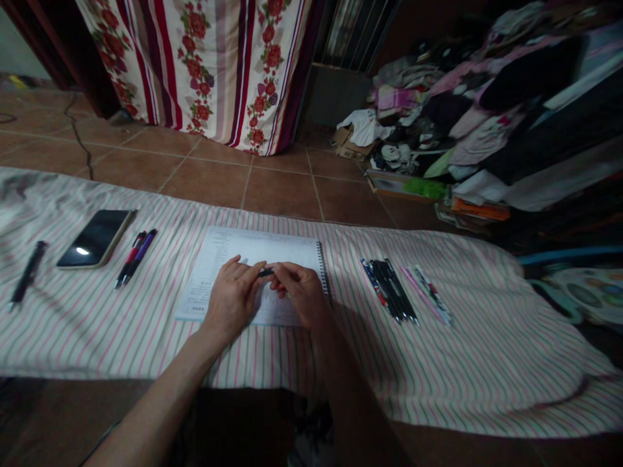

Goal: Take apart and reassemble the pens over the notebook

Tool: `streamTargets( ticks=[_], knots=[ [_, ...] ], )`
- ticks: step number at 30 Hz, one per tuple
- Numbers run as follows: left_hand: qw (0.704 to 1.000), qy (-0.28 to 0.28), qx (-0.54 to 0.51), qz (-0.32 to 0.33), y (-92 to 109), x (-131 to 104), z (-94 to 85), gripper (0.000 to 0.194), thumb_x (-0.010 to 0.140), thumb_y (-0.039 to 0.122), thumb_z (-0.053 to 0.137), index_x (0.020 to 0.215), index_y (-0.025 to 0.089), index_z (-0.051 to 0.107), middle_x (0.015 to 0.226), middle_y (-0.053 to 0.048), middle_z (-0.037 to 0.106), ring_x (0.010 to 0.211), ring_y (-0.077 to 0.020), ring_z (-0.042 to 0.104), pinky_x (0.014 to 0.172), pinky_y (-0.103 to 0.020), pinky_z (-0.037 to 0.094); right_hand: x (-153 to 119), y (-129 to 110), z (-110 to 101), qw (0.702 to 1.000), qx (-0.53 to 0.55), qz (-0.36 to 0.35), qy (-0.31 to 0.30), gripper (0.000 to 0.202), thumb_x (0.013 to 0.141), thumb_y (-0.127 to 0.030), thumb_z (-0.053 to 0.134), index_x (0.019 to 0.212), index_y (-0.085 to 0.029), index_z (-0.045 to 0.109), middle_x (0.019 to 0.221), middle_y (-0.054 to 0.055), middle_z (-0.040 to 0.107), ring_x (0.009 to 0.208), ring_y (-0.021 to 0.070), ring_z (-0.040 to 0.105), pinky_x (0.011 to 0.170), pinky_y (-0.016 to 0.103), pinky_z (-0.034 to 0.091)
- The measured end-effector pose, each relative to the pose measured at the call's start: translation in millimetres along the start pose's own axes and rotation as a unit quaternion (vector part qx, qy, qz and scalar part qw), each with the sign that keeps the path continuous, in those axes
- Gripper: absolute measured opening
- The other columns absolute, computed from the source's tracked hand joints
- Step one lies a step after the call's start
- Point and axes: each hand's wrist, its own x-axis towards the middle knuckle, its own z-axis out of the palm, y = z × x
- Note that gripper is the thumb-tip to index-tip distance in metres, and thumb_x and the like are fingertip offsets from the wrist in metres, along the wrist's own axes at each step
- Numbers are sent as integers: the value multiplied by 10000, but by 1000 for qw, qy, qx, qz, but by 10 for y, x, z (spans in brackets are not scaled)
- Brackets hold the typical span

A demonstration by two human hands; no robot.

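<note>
Over a spiral notebook (263, 243) with printed pages, my two hands meet around a short dark pen (265, 272). My left hand (234, 288) pinches one end of it between thumb and fingers. The other end is gripped by my right hand (302, 288), its fingers curled. Much of the pen is hidden by the fingers, so whether it is whole or a part I cannot tell. To the right of the notebook lies a group of black pens (392, 292), and beside them a few pink and patterned pens (427, 293).
On the striped cloth (292, 363) at the left lie a phone (97, 239), a red pen (130, 259), a purple pen (141, 254) and a black pen (28, 275). Beyond it hang a floral curtain (195, 71) and a heap of clothes (467, 110) over a tiled floor (277, 185).
</note>
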Motion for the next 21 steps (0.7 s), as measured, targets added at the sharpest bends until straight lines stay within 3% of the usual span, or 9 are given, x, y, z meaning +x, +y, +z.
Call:
streamTargets(
  ticks=[6, 15, 21],
  knots=[
    [998, 4, 0, -60, 38, -16, -13, 254, 874, 203, 472, 1063, 190, 641, 826, -64, 675, 791, -190, 620, 694, -321, 522, 22, 11, 15, 1000, -6, -4, 13, 337, 723, -499, 638, 798, -175, 691, 620, 11, 653, 491, 95, 536, 432, 210, 389],
    [996, -7, -22, -88, 58, -9, -25, 240, 873, 194, 464, 1032, 190, 645, 811, -42, 673, 751, -171, 623, 667, -281, 499, 55, 93, 39, 999, 6, -2, 40, 351, 753, -534, 590, 794, -186, 609, 632, 6, 653, 514, 113, 587, 441, 217, 407],
    [993, -9, -10, -120, 48, -1, -55, 234, 861, 216, 480, 1016, 182, 652, 822, -49, 672, 764, -185, 628, 674, -294, 500, 90, 91, -20, 980, 172, 23, 93, 217, 681, -321, 699, 797, -188, 572, 852, 25, 690, 802, 127, 647, 727, 256, 503]
  ],
)
